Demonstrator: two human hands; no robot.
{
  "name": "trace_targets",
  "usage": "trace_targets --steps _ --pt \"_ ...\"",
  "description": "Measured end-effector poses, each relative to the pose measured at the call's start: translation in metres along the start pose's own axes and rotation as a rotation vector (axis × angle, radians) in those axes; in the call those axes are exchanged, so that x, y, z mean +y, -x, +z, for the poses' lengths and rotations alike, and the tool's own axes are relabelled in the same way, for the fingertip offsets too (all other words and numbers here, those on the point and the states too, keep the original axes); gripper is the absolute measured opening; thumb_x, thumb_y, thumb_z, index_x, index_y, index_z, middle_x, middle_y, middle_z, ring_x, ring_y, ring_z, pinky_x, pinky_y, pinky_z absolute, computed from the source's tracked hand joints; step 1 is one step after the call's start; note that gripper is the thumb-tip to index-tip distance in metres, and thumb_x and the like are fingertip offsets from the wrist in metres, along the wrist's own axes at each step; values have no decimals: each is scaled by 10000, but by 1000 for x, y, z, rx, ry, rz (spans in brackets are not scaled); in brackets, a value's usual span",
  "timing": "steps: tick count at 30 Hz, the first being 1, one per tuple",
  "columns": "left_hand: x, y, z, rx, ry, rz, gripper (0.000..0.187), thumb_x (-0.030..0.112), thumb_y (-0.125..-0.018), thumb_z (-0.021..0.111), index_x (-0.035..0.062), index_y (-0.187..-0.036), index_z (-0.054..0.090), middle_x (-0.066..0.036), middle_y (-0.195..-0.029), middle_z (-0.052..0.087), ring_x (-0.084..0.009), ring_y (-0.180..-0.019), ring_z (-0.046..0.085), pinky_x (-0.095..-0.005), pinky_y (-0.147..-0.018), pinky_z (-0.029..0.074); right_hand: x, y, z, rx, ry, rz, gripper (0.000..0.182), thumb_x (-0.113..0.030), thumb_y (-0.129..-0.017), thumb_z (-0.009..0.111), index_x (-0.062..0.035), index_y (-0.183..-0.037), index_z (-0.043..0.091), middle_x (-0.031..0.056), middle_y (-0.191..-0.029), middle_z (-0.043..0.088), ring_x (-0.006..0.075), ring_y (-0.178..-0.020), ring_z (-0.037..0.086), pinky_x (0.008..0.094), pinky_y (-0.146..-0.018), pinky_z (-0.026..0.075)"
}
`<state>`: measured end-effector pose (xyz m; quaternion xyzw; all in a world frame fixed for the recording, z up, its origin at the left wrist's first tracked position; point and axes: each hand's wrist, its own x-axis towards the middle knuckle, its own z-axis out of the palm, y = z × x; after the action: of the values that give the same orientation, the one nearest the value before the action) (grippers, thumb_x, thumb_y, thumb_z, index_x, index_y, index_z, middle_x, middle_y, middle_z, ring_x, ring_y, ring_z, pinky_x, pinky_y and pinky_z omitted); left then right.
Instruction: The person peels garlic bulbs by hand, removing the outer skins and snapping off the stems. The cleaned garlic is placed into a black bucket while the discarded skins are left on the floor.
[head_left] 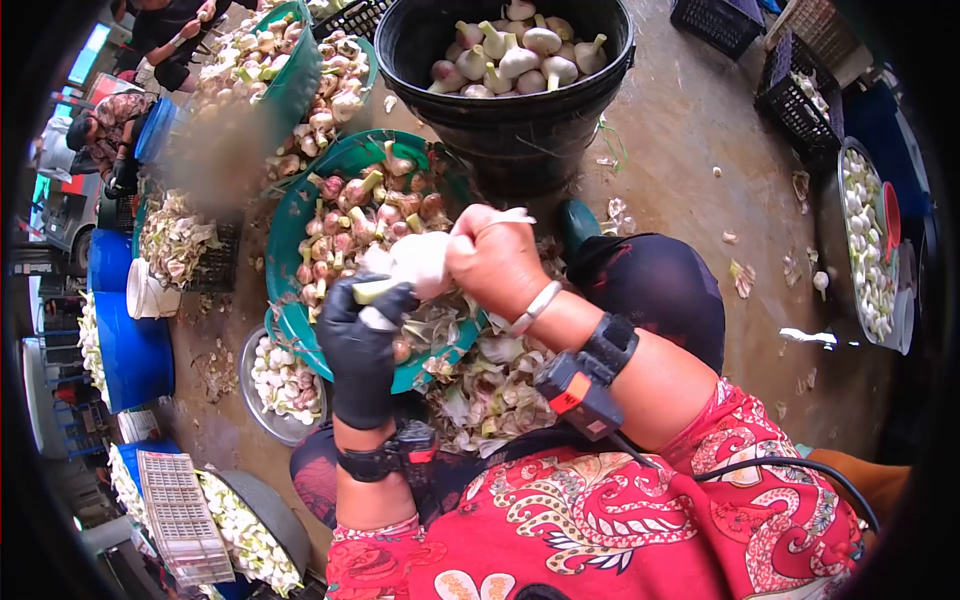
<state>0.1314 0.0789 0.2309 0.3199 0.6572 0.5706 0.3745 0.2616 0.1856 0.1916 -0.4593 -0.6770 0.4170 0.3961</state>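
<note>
Above the green basin, my left hand (362, 345), in a black glove, is closed around the stem of a white garlic bulb (422, 262). The pale green stem pokes out between the gloved fingers. My right hand (500, 258), bare, is closed against the bulb's right side, with a small white strip showing at its top. The fingertips on the far side are hidden. Beneath both hands, the green basin (283, 240) holds many unpeeled, purplish garlic bulbs (350, 222). Loose garlic skins (495, 390) are heaped between the basin and my lap.
A black bucket (500, 140) of cleaned bulbs stands just beyond the basin. A metal bowl (250, 400) of white garlic sits at the left, near blue tubs (135, 350). Farther right are a large metal basin (850, 290) and black crates (790, 100). Other people (105, 135) sit at upper left.
</note>
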Motion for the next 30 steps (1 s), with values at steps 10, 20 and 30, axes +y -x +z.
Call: trace_targets --steps 10,20,30 --pt "-21 -17 -39 -66 909 -204 384 137 -914 549 -21 -1262 507 -146 -1208 587 -270 -1091 579 -414 -917 512 -3 -28 -41 -16 -454 325 217 -164 -855 584 -38 -678 568 44 -532 573 134 -472 600 296 -449 472" --pt "91 -98 15 -435 1078 -136 406 -36 -889 468 -25 -1295 470 -173 -1304 517 -283 -1132 559 -305 -824 558 34 -4 -28 -437 447 -219 117 -134 -677 588 -40 -720 643 204 -723 625 355 -703 622 419 -655 509" --pt "-255 -124 -4 -526 -1145 282 496 99 -745 646 229 -1222 614 -183 -1095 612 -338 -1018 607 -421 -889 481 -5 -21 -46 -56 -137 58 140 -17 -779 538 13 -872 639 52 -707 623 77 -649 551 245 -593 460"
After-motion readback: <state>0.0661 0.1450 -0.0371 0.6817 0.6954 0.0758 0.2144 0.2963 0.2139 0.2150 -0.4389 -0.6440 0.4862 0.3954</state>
